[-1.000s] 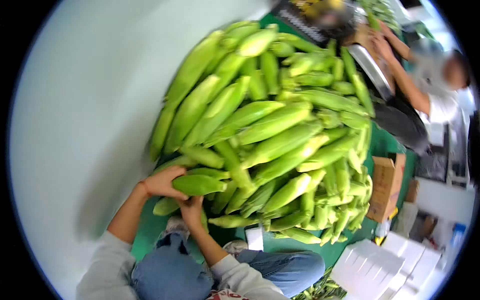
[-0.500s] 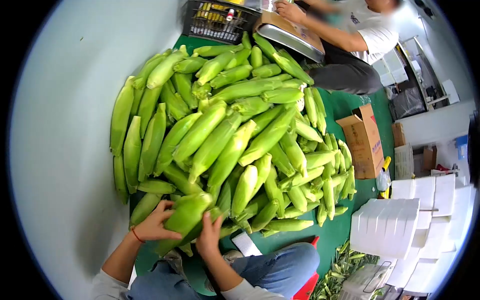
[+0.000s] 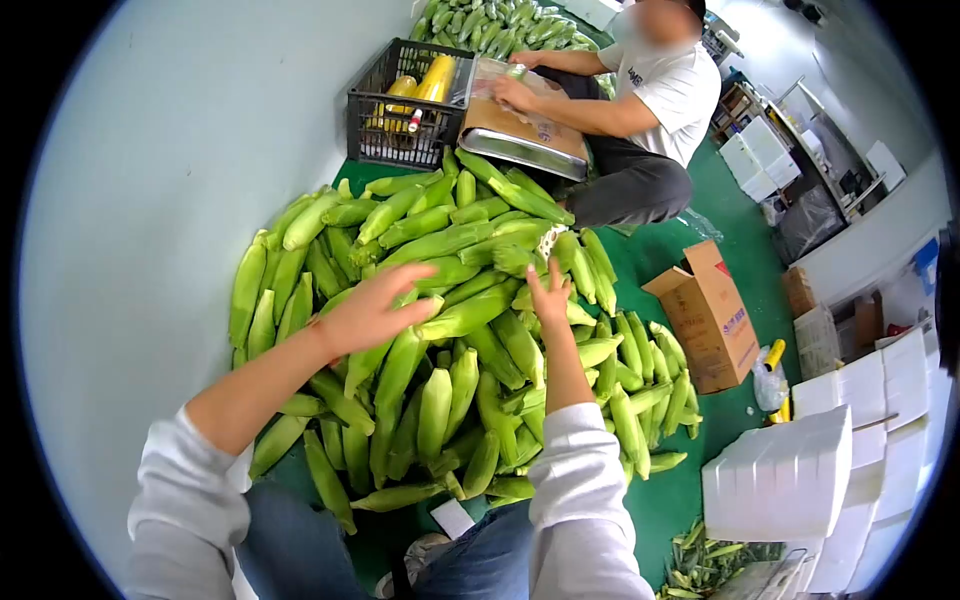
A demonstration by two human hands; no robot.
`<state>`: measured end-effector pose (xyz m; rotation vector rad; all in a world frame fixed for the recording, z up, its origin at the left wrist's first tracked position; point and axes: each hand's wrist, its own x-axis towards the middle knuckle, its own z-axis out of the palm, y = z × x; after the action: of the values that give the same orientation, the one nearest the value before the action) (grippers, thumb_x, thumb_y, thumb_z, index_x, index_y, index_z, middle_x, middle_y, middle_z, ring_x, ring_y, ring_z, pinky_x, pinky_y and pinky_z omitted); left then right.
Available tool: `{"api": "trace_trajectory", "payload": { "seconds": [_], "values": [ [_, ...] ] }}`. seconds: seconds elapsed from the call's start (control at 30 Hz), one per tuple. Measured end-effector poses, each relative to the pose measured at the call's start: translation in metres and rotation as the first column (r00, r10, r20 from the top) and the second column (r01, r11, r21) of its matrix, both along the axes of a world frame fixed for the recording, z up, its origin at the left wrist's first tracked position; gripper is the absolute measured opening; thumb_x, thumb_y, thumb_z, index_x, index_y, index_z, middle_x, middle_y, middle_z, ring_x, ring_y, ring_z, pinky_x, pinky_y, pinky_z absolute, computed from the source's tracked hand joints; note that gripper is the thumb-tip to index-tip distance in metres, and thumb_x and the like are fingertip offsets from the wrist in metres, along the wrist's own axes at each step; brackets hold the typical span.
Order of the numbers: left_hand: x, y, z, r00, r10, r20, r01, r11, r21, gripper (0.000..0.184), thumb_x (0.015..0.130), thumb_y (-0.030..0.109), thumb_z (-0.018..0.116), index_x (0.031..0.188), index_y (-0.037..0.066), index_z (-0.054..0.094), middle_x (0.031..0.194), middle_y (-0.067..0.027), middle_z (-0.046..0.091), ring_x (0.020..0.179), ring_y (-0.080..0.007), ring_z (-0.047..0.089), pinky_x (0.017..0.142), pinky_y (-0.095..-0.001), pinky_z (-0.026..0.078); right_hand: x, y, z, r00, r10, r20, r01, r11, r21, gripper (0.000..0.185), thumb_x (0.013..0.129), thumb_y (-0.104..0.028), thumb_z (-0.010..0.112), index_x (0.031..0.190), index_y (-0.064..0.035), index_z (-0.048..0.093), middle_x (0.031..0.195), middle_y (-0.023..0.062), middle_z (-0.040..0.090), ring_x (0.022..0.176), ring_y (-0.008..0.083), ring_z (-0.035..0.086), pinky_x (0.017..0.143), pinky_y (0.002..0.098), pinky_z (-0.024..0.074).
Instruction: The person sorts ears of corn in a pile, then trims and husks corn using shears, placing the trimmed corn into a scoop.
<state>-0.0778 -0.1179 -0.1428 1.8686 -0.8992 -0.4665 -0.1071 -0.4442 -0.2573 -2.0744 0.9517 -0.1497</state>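
Note:
A large heap of corn in green husks (image 3: 436, 415) lies before me in the head view. My left hand (image 3: 372, 308) reaches over the middle of the heap, its fingers stretched apart and nothing in its grasp. By its fingertips lies a pale green ear of corn (image 3: 478, 312); I cannot tell whether they touch. Further right, my right hand (image 3: 549, 293) is spread open over the heap. Its fingertips are close to the leafy end of another ear of corn (image 3: 514, 260), and contact there is unclear.
Across the heap sits a person (image 3: 655, 110) with both hands at a cardboard-covered metal tray (image 3: 530, 150). Left of it stands a black crate (image 3: 365, 125) holding yellow items. An open carton (image 3: 715, 340) and white foam boxes (image 3: 775, 475) stand right. A wall runs along the left.
Both hands have let go of the ear of corn held low at the left and moved forward over the heap, opening. The view has tilted up, showing more of the other person.

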Motion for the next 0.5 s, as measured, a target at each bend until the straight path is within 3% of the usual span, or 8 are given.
{"api": "trace_trajectory", "payload": {
  "seconds": [0.07,0.17,0.2,0.27,0.33,0.37,0.43,0.5],
  "values": [
    [-0.015,0.055,-0.040,0.985,0.143,-0.091,-0.139,0.989,0.050,0.044,0.089,0.027,0.058,0.125,0.005,0.049,0.120,-0.0134,0.054,0.108,-0.0203,0.054,0.092,-0.0320,0.044,0.011,-0.009,-0.041,0.996,0.056,-0.065,-0.063,0.991,-0.117,0.078,0.076,-0.075,0.044,0.142,-0.0380,0.027,0.151,0.0211,0.003,0.136,0.0481,0.007,0.108,0.0547,0.0202],
    [-0.042,0.140,-0.114,0.893,0.392,-0.221,-0.385,0.920,0.073,0.026,0.088,0.014,0.059,0.112,0.003,0.056,0.096,-0.0035,0.062,0.086,-0.0110,0.059,0.079,-0.0263,0.048,0.031,-0.044,-0.115,0.994,0.111,-0.023,-0.113,0.966,-0.232,0.074,0.081,-0.067,0.046,0.143,-0.0308,0.028,0.150,0.0239,0.006,0.135,0.0477,0.014,0.109,0.0537,0.0206],
    [-0.053,0.167,-0.138,0.835,0.506,-0.218,-0.493,0.863,0.112,0.024,0.088,0.013,0.058,0.110,0.003,0.057,0.095,-0.0043,0.062,0.086,-0.0119,0.059,0.078,-0.0262,0.048,0.035,-0.058,-0.133,0.982,0.170,0.085,-0.138,0.945,-0.296,0.071,0.085,-0.059,0.047,0.143,-0.0214,0.030,0.149,0.0230,0.014,0.134,0.0472,0.018,0.108,0.0530,0.0211],
    [-0.094,0.224,-0.184,0.712,0.682,-0.164,-0.643,0.728,0.237,0.025,0.087,0.011,0.059,0.109,0.002,0.056,0.098,-0.0067,0.062,0.089,-0.0150,0.060,0.079,-0.0280,0.048,0.033,-0.064,-0.126,0.974,0.215,0.076,-0.174,0.916,-0.362,0.063,0.091,-0.050,0.045,0.140,-0.0122,0.034,0.146,0.0204,0.026,0.131,0.0441,0.023,0.109,0.0522,0.0177],
    [-0.132,0.263,-0.223,0.632,0.772,-0.067,-0.711,0.613,0.345,0.030,0.084,0.010,0.060,0.112,0.001,0.054,0.104,-0.0099,0.061,0.095,-0.0194,0.059,0.083,-0.0316,0.047,0.032,-0.089,-0.147,0.960,0.242,0.141,-0.160,0.886,-0.435,0.064,0.091,-0.053,0.044,0.141,-0.0138,0.035,0.144,0.0247,0.026,0.132,0.0423,0.025,0.108,0.0512,0.0225],
    [-0.149,0.278,-0.244,0.683,0.728,0.049,-0.685,0.617,0.388,0.034,0.082,0.011,0.061,0.114,0.001,0.053,0.107,-0.0124,0.059,0.099,-0.0232,0.057,0.085,-0.0339,0.046,0.026,-0.053,-0.110,0.985,0.108,0.133,-0.057,0.939,-0.340,0.062,0.092,-0.053,0.041,0.139,-0.0121,0.037,0.142,0.0269,0.028,0.131,0.0402,0.029,0.106,0.0498,0.0284],
    [-0.172,0.297,-0.273,0.775,0.572,0.270,-0.625,0.630,0.460,0.042,0.079,0.012,0.062,0.118,0.002,0.050,0.112,-0.0175,0.055,0.105,-0.0307,0.054,0.089,-0.0385,0.044,0.025,-0.074,-0.120,0.989,0.145,-0.036,-0.145,0.880,-0.452,0.056,0.094,-0.045,0.042,0.136,-0.0085,0.041,0.138,0.0264,0.034,0.127,0.0374,0.036,0.102,0.0471,0.0348],
    [-0.171,0.300,-0.293,0.811,0.536,0.233,-0.559,0.596,0.576,0.057,0.073,0.018,0.067,0.123,0.001,0.046,0.114,-0.0192,0.051,0.110,-0.0359,0.047,0.092,-0.0432,0.041,0.003,0.020,-0.065,0.963,0.190,0.189,0.023,0.645,-0.764,0.047,0.092,-0.033,0.054,0.129,-0.0052,0.047,0.129,0.0189,0.046,0.122,0.0337,0.042,0.100,0.0421,0.0346]
  ]
}}
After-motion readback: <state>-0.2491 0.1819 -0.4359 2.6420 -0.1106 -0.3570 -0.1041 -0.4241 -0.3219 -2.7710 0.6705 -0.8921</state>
